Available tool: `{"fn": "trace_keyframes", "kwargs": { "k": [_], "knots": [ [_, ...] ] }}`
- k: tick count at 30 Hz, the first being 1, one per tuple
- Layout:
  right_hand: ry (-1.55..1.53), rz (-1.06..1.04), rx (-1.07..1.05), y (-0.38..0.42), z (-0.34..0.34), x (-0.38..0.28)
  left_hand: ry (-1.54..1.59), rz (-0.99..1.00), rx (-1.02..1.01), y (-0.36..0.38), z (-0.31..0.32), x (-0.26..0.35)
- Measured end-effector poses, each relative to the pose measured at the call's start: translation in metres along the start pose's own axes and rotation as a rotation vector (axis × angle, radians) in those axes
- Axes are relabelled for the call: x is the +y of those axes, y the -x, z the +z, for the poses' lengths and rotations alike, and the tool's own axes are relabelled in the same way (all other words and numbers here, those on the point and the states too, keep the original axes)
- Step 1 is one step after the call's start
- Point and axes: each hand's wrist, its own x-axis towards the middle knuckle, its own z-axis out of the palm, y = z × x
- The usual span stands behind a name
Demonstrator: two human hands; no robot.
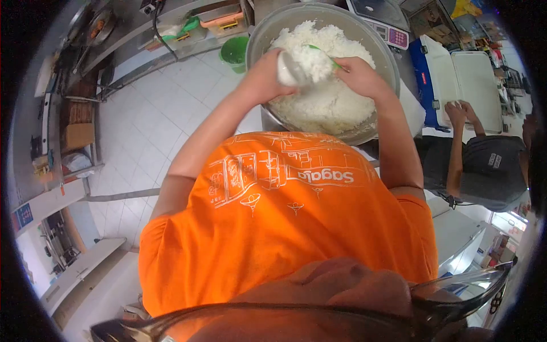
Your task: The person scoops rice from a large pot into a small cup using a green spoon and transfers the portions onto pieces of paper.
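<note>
A large round metal pot (389,54) full of white cooked rice (325,108) stands in front of me. My left hand (266,74) is closed around a small white bowl (288,69), tilted toward the middle of the pot and held over the rice. A clump of rice sits at the bowl's mouth. In my right hand (358,77) is the handle of a thin green rice paddle (323,53), which reaches left to that clump. Rice hides most of its blade.
A digital scale (390,34) stands behind the pot at the right. An open blue-and-white cooler (434,85) is farther right, beside a co-worker (490,165) in dark clothes. A green bucket (233,52) stands on the tiled floor at the left.
</note>
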Motion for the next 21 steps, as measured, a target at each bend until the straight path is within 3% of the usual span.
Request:
{"fn": "trace_keyframes", "kwargs": {
  "k": [3,5,7,10,13,16,21],
  "knots": [
    [0.595,-0.095,0.397,0.021,0.037,-0.054,0.208,-0.15,-0.003,-0.022,0.017,0.022],
    [0.654,-0.076,0.409,0.024,0.054,-0.079,0.295,-0.142,-0.025,-0.021,0.009,0.012],
    [0.614,-0.04,0.47,0.03,0.053,-0.083,0.354,-0.123,0.018,-0.018,0.009,0.006],
    [0.296,-0.141,0.665,0.041,0.039,-0.045,0.384,-0.09,0.148,-0.008,0.016,-0.004],
    [-0.064,0.021,0.411,0.065,0.027,-0.038,0.369,-0.055,0.177,-0.001,0.015,0.004],
    [-0.147,0.063,0.263,0.061,0.054,-0.038,0.304,-0.027,0.105,0.002,0.012,0.012],
    [0.048,0.087,0.055,0.03,0.057,-0.042,0.149,-0.008,0.027,-0.003,0.02,0.011]
  ]
}}
